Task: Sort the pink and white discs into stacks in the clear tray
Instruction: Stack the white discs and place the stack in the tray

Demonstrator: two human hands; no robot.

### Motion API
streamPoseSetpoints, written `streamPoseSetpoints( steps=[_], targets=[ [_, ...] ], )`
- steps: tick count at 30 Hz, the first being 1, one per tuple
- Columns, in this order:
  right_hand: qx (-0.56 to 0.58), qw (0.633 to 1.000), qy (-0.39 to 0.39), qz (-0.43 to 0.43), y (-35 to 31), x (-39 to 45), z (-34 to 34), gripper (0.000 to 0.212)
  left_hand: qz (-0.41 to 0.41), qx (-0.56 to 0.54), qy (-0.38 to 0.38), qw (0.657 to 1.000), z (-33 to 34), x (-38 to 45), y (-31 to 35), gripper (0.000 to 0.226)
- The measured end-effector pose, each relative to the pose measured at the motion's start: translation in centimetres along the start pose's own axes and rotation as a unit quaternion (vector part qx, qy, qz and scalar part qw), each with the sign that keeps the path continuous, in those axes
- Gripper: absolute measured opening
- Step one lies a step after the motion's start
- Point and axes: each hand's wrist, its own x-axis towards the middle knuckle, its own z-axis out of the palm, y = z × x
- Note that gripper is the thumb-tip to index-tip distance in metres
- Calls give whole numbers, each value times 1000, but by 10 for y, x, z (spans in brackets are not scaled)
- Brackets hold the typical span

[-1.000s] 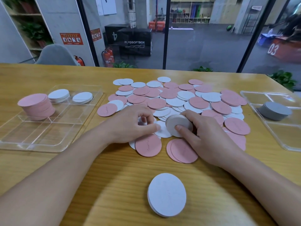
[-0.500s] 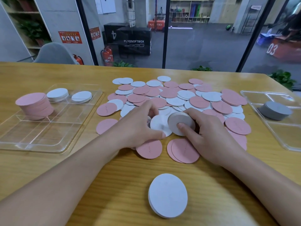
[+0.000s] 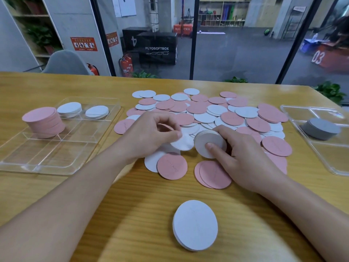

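White felt-like discs make up the small stack (image 3: 210,143) gripped in the right hand (image 3: 243,157), thumb pressed on its top face and fingers curled round its far edge, at the near side of the loose pile of pink and white discs (image 3: 217,114) spread over the middle of the wooden bench (image 3: 132,214). Just at 9 o'clock of that stack, the left hand (image 3: 151,137) pinches a single white disc (image 3: 182,142) between thumb and curled fingers, its edge almost touching the stack. At 6 o'clock of the hands lie a pink disc (image 3: 172,166) overlapping a white one, and a pair of overlapped pink discs (image 3: 213,174). Nearer still, at 6 o'clock by the bench's near edge, a separate white stack (image 3: 195,225) lies on its own, well apart from the pile. Out at 9 o'clock of the pile sits the clear tray (image 3: 37,161) with dividers: a tall pink stack (image 3: 44,121) stands in its far-left compartment, and two low white stacks (image 3: 69,109) (image 3: 97,111) sit in the far compartments beside it. At 3 o'clock a second clear tray (image 3: 336,167) holds a grey stack of discs (image 3: 320,128).
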Motion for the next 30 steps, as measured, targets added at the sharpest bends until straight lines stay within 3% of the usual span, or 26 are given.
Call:
streamPoseSetpoints(
  steps=[4, 12, 19, 22, 25, 27, 30],
  targets=[
    [1, 1000, -4, -6, 0, 0, 2, 16, 11, -29, -26, 999, 1, 1, -5, 35],
    [11, 1000, 15, -22, 1, 1, 2, 9, 89, -55, -30, 994, 8, 1, 0, 14],
    [-15, 999, -13, -43, 2, 1, 7, 5, 75, -76, -89, 990, 18, -2, 4, 14],
    [-21, 999, -21, -34, 5, 3, 8, 9, 66, -39, -99, 992, 10, -2, 5, 20],
    [-21, 999, -23, -26, 5, 3, 8, 14, 68, 101, -106, 987, -11, -1, 5, 32],
    [-24, 999, -26, -22, 5, 3, 7, 15, 40, 172, -144, 974, -28, -2, 5, 39],
    [-21, 999, -32, -17, 4, 3, 7, 14, -11, 183, -199, 963, -45, -6, 4, 49]
  ],
)
